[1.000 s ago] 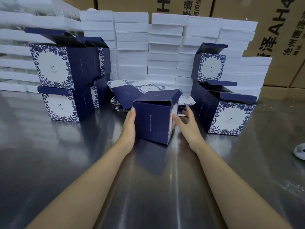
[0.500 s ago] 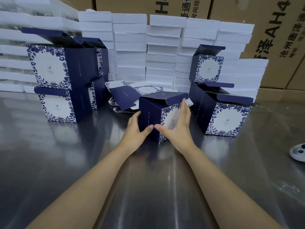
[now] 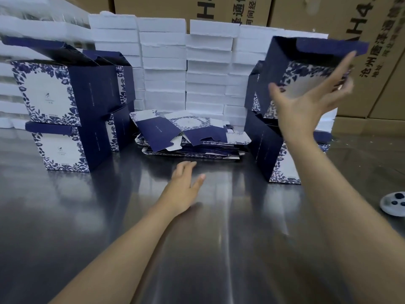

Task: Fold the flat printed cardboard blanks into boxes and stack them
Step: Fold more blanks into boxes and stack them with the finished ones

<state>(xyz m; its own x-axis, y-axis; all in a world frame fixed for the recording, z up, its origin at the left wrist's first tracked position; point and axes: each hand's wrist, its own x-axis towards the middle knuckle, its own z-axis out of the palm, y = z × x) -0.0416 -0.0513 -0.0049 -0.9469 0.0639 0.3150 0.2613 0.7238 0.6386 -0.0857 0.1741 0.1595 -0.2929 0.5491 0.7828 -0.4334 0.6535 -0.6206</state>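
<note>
A folded navy box (image 3: pixel 282 62) with a blue floral white front and its lid flap raised sits high on the right, on top of the lower right boxes (image 3: pixel 265 148). My right hand (image 3: pixel 306 106) is spread across its front face, thumb at the left and fingers reaching the right edge and flap; the hand is blurred. My left hand (image 3: pixel 184 187) hovers low over the steel table (image 3: pixel 109 216), fingers straight and holding nothing. A pile of flat printed blanks (image 3: pixel 188 137) lies at the middle back. Folded boxes (image 3: pixel 65 95) are stacked two high on the left.
Walls of white foam slabs (image 3: pixel 164 62) stand behind the boxes, with brown shipping cartons (image 3: pixel 372 62) behind those. A small white round object (image 3: pixel 393 204) lies at the table's right edge.
The box that both hands held at the table's centre has been lifted up and to the right onto the right stack by my right hand. My left hand let go and stays low.
</note>
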